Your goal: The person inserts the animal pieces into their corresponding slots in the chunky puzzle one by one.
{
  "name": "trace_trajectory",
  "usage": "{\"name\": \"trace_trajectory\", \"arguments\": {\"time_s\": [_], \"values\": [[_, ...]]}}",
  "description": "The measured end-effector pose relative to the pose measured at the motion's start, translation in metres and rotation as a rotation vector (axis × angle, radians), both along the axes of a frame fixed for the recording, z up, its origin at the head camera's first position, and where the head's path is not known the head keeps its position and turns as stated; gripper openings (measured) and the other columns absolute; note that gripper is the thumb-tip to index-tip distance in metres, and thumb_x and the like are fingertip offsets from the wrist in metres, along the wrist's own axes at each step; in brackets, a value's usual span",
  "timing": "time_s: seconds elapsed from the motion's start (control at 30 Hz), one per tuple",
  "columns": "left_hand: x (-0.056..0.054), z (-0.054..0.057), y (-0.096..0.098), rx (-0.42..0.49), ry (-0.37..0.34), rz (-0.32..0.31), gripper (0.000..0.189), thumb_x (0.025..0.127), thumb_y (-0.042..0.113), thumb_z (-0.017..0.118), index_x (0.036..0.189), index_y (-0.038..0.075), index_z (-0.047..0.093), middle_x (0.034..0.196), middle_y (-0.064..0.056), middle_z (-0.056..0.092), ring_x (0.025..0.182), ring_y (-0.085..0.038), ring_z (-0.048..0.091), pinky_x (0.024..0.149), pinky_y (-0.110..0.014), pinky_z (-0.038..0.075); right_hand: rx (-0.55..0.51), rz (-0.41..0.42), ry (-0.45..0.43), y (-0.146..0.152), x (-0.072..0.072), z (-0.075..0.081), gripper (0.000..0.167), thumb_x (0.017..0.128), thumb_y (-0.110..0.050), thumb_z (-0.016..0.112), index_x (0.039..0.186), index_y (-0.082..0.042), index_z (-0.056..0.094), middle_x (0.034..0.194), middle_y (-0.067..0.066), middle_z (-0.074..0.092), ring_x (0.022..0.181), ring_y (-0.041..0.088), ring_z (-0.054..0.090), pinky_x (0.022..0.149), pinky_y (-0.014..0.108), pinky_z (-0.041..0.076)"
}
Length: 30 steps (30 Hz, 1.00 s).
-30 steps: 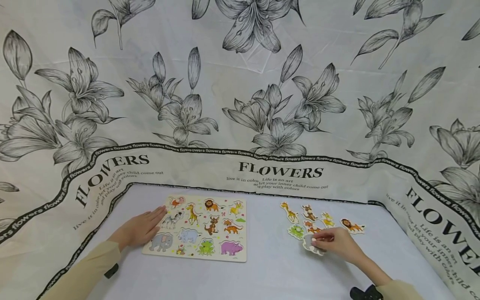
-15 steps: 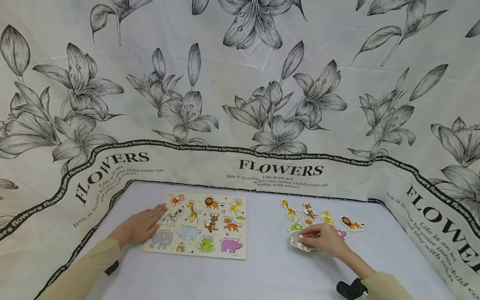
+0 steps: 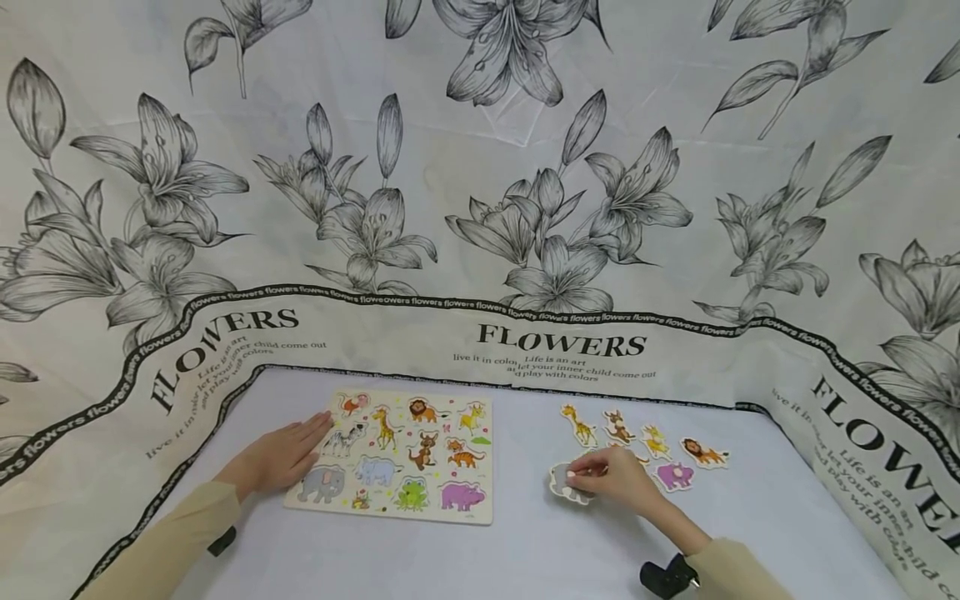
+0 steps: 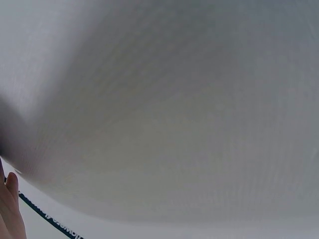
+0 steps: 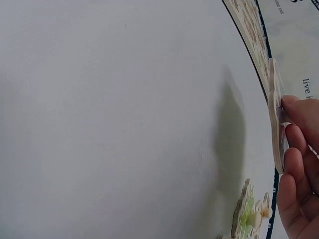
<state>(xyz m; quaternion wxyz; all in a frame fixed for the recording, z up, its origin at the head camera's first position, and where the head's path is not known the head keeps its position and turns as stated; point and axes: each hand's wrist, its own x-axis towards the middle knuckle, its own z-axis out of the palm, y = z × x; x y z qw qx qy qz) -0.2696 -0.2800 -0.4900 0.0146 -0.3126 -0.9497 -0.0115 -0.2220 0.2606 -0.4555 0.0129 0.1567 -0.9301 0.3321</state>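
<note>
My left hand (image 3: 279, 455) lies with straight fingers on the left edge of a wooden animal puzzle board (image 3: 405, 514). At the lower left corner of the left wrist view, only a bit of that hand (image 4: 12, 211) shows. My right hand (image 3: 621, 480) pinches a grey elephant puzzle piece (image 3: 560, 482) by its small knob, between the board and the loose pieces. From the right wrist view, the elephant piece (image 5: 275, 119) appears edge-on, raised over the cloth with its shadow below, thumb and fingers at its printed face.
Loose pieces lie on the right: giraffe (image 3: 579, 425), kangaroo (image 3: 618, 426), a yellow animal (image 3: 655, 441), lion (image 3: 704, 451) and purple hippo (image 3: 676, 476). My right hand partly hides others. Flower-printed cloth (image 3: 517, 200) rises behind the white table surface (image 3: 525, 550).
My right hand has carried the elephant piece leftward, away from the loose pieces toward the board, uncovering the purple hippo. My left hand has stayed on the board's edge.
</note>
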Motion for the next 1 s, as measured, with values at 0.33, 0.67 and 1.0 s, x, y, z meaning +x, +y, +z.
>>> {"name": "trace_trajectory", "arguments": {"time_s": [0.33, 0.67, 1.0], "values": [[-0.001, -0.001, 0.0, 0.005, 0.034, -0.024, 0.055, 0.1, 0.027, 0.043, 0.144, -0.005, 0.037, 0.152, -0.02, 0.036, 0.139, -0.037, 0.037, 0.112, -0.049, 0.037, 0.004, -0.007, 0.033, -0.029, -0.008, -0.001, 0.018, 0.076, -0.027, 0.08, 0.088, -0.013, 0.077, 0.076, -0.005, 0.07, 0.062, -0.002, 0.049, 0.053, 0.016, 0.043], [0.0, -0.001, -0.003, 0.031, 0.052, -0.041, 0.053, 0.099, 0.025, 0.044, 0.143, -0.006, 0.039, 0.151, -0.021, 0.037, 0.138, -0.037, 0.039, 0.111, -0.05, 0.038, -0.056, -0.008, -0.023, -0.057, -0.017, -0.002, 0.018, 0.077, -0.025, 0.08, 0.089, -0.013, 0.077, 0.079, -0.003, 0.072, 0.062, 0.002, 0.052, 0.052, 0.016, 0.044], [0.001, -0.001, 0.0, 0.045, 0.061, -0.043, 0.053, 0.099, 0.023, 0.046, 0.142, -0.006, 0.04, 0.15, -0.021, 0.038, 0.137, -0.038, 0.04, 0.11, -0.05, 0.039, -0.095, 0.026, -0.023, -0.084, -0.023, -0.004, 0.017, 0.077, -0.025, 0.08, 0.089, -0.013, 0.077, 0.077, -0.003, 0.071, 0.06, 0.004, 0.051, 0.05, 0.016, 0.042]]}}
